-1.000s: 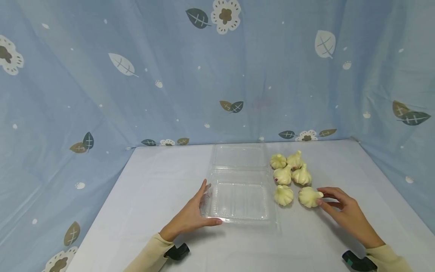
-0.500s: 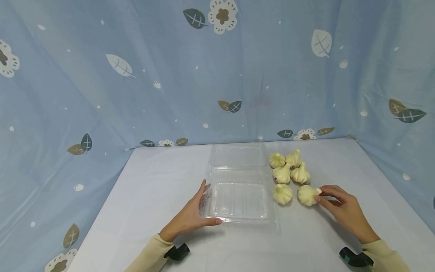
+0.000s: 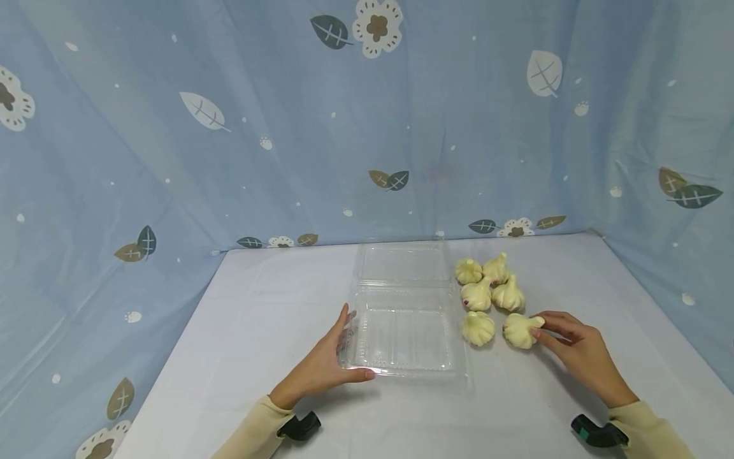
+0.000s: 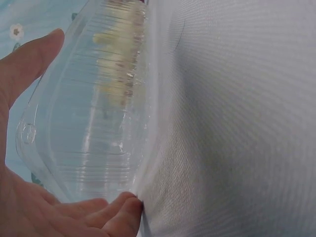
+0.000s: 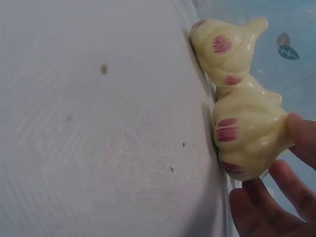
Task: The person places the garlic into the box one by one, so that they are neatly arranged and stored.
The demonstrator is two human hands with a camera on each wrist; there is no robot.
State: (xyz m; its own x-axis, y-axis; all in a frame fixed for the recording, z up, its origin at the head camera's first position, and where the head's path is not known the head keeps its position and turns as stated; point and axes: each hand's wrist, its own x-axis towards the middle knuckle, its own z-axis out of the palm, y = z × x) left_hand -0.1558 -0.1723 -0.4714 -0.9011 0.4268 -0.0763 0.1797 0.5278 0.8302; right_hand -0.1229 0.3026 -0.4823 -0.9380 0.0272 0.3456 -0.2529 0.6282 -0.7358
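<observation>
My left hand [image 3: 322, 368] spreads its thumb and fingers at the near left corner of a clear plastic clamshell box [image 3: 404, 368], whose lid [image 3: 406, 262] lies folded back behind it. In the left wrist view the fingertips [image 4: 129, 210] touch the box's lower edge, while the thumb [image 4: 42, 52] stands by its upper rim. On the right, my right hand [image 3: 583, 360] pinches the stem of a glossy cream garlic bulb [image 3: 518, 331] with purple marks. The right wrist view shows the thumb [image 5: 301, 133] against that stem; the bulb sits right at the tabletop.
Several more garlic bulbs [image 3: 477, 296] are grouped between the box and my right hand, one of them [image 3: 478, 328] just left of the pinched bulb. A white cloth [image 3: 275, 299] covers the table. Blue patterned curtains [image 3: 321, 127] rise behind and at both sides.
My right hand's thumb has come in over the garlic bulb's stem and the fingers have closed on it. The left hand and the box keep their place; the head view shifted slightly.
</observation>
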